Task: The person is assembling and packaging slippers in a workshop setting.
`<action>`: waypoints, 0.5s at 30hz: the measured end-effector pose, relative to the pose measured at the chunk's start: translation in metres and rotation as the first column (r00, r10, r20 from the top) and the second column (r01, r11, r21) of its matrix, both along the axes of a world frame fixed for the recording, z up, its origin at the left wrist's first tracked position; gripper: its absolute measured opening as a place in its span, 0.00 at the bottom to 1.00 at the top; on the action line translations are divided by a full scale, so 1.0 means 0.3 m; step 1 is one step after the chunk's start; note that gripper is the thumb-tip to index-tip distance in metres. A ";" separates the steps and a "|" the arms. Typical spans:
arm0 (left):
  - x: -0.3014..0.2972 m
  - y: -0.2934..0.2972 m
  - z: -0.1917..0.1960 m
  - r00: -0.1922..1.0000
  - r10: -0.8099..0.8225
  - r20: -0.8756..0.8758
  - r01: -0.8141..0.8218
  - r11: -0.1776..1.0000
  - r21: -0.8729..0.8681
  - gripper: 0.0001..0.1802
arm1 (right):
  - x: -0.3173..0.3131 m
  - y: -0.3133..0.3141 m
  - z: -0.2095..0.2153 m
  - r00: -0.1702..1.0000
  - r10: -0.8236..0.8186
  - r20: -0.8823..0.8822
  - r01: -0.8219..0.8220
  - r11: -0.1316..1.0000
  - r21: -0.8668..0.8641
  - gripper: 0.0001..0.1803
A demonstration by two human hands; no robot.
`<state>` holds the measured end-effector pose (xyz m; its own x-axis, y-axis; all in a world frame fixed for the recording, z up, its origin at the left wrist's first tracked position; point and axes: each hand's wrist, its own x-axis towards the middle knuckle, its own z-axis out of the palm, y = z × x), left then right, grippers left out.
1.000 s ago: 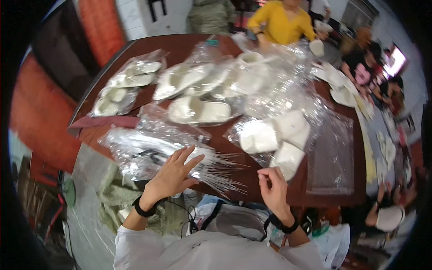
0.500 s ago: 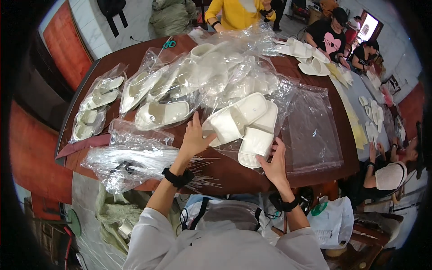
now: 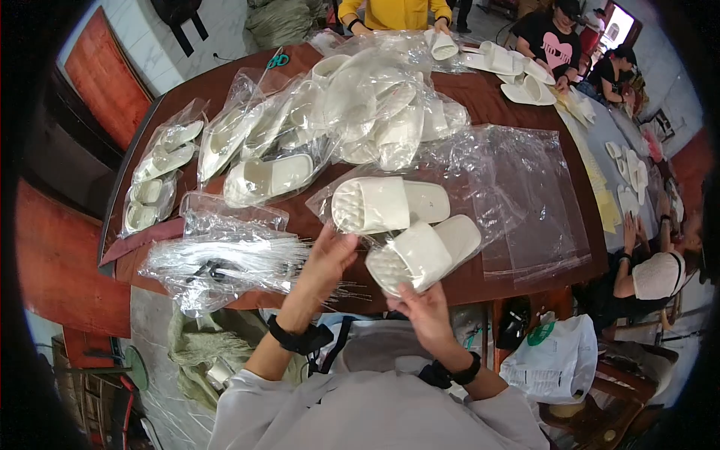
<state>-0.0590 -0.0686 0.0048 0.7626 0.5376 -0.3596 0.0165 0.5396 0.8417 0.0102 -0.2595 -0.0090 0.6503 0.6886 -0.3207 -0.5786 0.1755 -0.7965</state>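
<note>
Two cream slippers lie side by side in a clear plastic bag [image 3: 536, 202], toes towards me and heels to the right. At the toe of the upper-left slipper [image 3: 386, 204], my left hand [image 3: 330, 259] has its thumb and fingers closed on the bagged edge. My right hand [image 3: 424, 311] pinches the toe of the lower-right slipper [image 3: 424, 251] through the plastic; some of its fingers are hidden beneath. The bag's long loose part spreads flat to the right over the brown tabletop [image 3: 345, 296].
A heap of bagged slippers [image 3: 375, 105] covers the table's middle. White wire-like ties [image 3: 240, 262] lie in plastic by my left arm. Teal scissors [image 3: 277, 60] rest at the far edge. Several co-workers sit or stand around, one in a yellow top [image 3: 394, 13]. A white bag [image 3: 551, 356] stands lower right.
The two slippers have turned from overlapping to side by side, nearer me. My right hand moved left and towards me; my left hand moved nearer and closed at the bag's edge.
</note>
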 end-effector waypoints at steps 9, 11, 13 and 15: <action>0.029 0.067 0.027 0.993 0.035 0.115 -0.088 0.865 0.495 0.30 | -0.057 0.001 -0.062 0.869 0.478 0.128 -0.489 0.869 0.073 0.22; 0.020 0.133 0.068 0.982 -0.053 0.179 -0.054 0.837 0.545 0.28 | -0.030 -0.018 -0.036 0.839 0.527 0.134 -0.536 0.843 0.044 0.15; 0.019 0.190 0.183 0.988 -0.150 0.036 0.075 0.676 0.733 0.28 | 0.015 -0.058 -0.016 0.761 0.460 0.457 -0.428 0.886 -0.179 0.10; 0.018 0.223 0.297 0.961 -0.272 -0.049 0.190 0.520 0.833 0.31 | 0.049 -0.059 -0.005 0.848 0.214 0.485 -0.198 0.976 -0.085 0.07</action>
